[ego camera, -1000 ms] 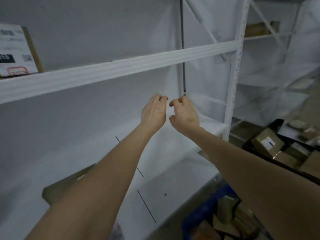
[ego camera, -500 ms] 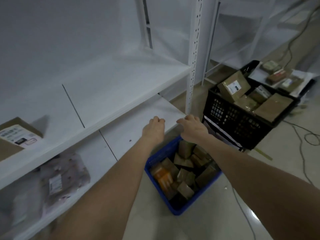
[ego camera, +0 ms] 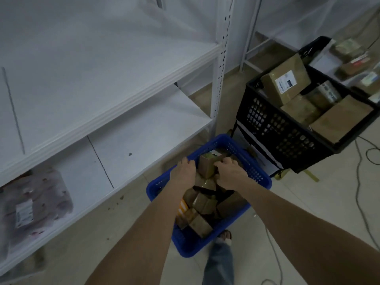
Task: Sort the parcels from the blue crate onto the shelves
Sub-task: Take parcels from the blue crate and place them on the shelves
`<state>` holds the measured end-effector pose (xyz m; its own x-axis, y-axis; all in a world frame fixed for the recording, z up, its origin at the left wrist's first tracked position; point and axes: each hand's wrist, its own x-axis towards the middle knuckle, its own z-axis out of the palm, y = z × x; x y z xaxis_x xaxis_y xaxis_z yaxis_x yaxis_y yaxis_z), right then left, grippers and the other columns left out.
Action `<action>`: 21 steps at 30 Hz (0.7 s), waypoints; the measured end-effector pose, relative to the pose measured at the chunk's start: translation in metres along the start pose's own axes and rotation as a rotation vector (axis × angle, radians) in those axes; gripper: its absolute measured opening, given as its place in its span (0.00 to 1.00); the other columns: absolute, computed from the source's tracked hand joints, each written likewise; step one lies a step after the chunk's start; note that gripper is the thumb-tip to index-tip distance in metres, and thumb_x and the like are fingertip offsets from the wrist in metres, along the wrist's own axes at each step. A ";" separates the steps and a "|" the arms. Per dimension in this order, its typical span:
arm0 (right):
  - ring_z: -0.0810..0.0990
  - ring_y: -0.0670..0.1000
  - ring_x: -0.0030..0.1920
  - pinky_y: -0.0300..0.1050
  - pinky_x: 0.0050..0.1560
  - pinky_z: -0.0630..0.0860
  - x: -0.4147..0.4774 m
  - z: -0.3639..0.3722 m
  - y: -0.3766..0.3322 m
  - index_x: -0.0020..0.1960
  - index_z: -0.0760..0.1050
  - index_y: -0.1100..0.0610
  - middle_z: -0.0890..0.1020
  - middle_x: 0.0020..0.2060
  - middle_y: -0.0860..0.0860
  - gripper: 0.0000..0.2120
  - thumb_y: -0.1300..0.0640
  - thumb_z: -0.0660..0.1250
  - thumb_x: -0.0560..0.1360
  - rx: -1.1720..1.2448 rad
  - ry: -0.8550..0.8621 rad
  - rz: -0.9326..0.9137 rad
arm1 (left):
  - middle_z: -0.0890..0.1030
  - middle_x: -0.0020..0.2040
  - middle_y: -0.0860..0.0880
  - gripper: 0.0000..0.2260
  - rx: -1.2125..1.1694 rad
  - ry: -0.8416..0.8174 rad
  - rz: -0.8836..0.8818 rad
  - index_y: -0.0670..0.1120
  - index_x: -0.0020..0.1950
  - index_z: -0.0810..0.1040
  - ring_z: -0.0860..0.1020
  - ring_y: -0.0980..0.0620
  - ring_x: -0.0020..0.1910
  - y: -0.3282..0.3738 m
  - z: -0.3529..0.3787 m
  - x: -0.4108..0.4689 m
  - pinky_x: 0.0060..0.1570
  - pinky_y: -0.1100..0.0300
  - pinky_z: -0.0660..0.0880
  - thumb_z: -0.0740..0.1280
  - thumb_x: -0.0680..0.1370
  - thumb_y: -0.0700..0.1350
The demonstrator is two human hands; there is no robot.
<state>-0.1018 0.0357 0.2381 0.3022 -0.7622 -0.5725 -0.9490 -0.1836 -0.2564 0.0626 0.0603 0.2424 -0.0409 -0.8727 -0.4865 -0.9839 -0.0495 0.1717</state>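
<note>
The blue crate (ego camera: 259, 177) stands on the floor beside the white shelves (ego camera: 115, 112), filled with several brown cardboard parcels. Both my hands are down inside its far end. My left hand (ego camera: 183, 172) and my right hand (ego camera: 229, 172) grip a small brown box (ego camera: 207, 166) from either side, fingers curled round its edges. The box sits at the top of the pile; whether it is lifted off the others I cannot tell. More parcels (ego camera: 202, 204) lie below my wrists, one with an orange face.
A black crate (ego camera: 273, 128) of larger cardboard boxes stands to the right on the floor. A soft plastic-bagged parcel (ego camera: 35, 204) lies on the lowest shelf at left. Cables run over the floor at right. My leg and foot (ego camera: 221, 254) are beside the blue crate.
My view dropped from the upper shelves to the floor. Both hands came down from the shelf into the blue crate and closed round a small brown box.
</note>
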 end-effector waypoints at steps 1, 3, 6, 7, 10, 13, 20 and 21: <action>0.59 0.63 0.70 0.60 0.68 0.65 0.016 -0.002 0.008 0.72 0.61 0.53 0.60 0.71 0.58 0.25 0.50 0.61 0.77 -0.021 -0.012 0.007 | 0.66 0.65 0.41 0.19 -0.006 -0.006 -0.011 0.41 0.68 0.65 0.68 0.43 0.63 0.002 0.004 0.017 0.59 0.49 0.72 0.61 0.78 0.38; 0.61 0.63 0.69 0.61 0.67 0.65 0.047 -0.004 0.025 0.73 0.60 0.53 0.60 0.70 0.58 0.25 0.50 0.61 0.78 -0.027 -0.040 0.016 | 0.66 0.65 0.41 0.19 -0.030 -0.047 -0.026 0.41 0.68 0.65 0.67 0.43 0.63 0.010 0.015 0.047 0.58 0.48 0.72 0.62 0.78 0.39; 0.64 0.62 0.68 0.60 0.67 0.65 0.083 0.001 0.045 0.74 0.59 0.53 0.61 0.70 0.58 0.26 0.50 0.61 0.78 0.026 -0.071 0.029 | 0.66 0.64 0.41 0.19 -0.069 -0.105 -0.036 0.42 0.68 0.65 0.69 0.43 0.61 0.020 0.033 0.086 0.55 0.50 0.73 0.62 0.78 0.39; 0.65 0.62 0.68 0.59 0.68 0.66 0.095 0.003 0.051 0.74 0.58 0.54 0.61 0.69 0.58 0.27 0.49 0.62 0.78 0.046 -0.080 0.038 | 0.66 0.63 0.42 0.19 -0.087 -0.119 -0.044 0.42 0.68 0.65 0.69 0.43 0.61 0.022 0.038 0.100 0.54 0.50 0.73 0.62 0.78 0.39; 0.66 0.61 0.68 0.58 0.68 0.66 0.132 0.011 0.069 0.74 0.57 0.55 0.61 0.69 0.58 0.28 0.49 0.62 0.79 0.084 -0.111 0.063 | 0.67 0.63 0.42 0.19 -0.153 -0.144 -0.065 0.42 0.68 0.65 0.71 0.44 0.60 0.026 0.055 0.139 0.49 0.53 0.72 0.63 0.78 0.40; 0.66 0.61 0.69 0.59 0.68 0.66 0.171 0.026 0.085 0.76 0.54 0.54 0.60 0.71 0.57 0.29 0.52 0.62 0.79 0.114 -0.136 0.074 | 0.67 0.63 0.42 0.22 -0.200 -0.162 -0.100 0.42 0.71 0.63 0.72 0.44 0.59 0.025 0.076 0.177 0.45 0.55 0.69 0.63 0.77 0.40; 0.69 0.59 0.67 0.55 0.64 0.69 0.271 0.092 0.117 0.76 0.54 0.57 0.62 0.71 0.58 0.29 0.55 0.61 0.79 0.171 -0.221 0.040 | 0.68 0.64 0.42 0.26 -0.264 -0.216 -0.194 0.41 0.71 0.62 0.70 0.43 0.63 0.007 0.159 0.272 0.57 0.50 0.73 0.66 0.76 0.42; 0.69 0.59 0.67 0.53 0.64 0.68 0.285 0.103 0.122 0.75 0.56 0.59 0.64 0.70 0.59 0.28 0.56 0.61 0.78 0.188 -0.226 0.039 | 0.68 0.65 0.42 0.26 -0.278 -0.217 -0.203 0.41 0.71 0.62 0.69 0.43 0.64 0.004 0.174 0.286 0.59 0.50 0.72 0.66 0.76 0.42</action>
<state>-0.1221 -0.1401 -0.0365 0.2986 -0.6050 -0.7381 -0.9332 -0.0230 -0.3587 0.0171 -0.1050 -0.0451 0.0847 -0.7102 -0.6989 -0.8924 -0.3661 0.2639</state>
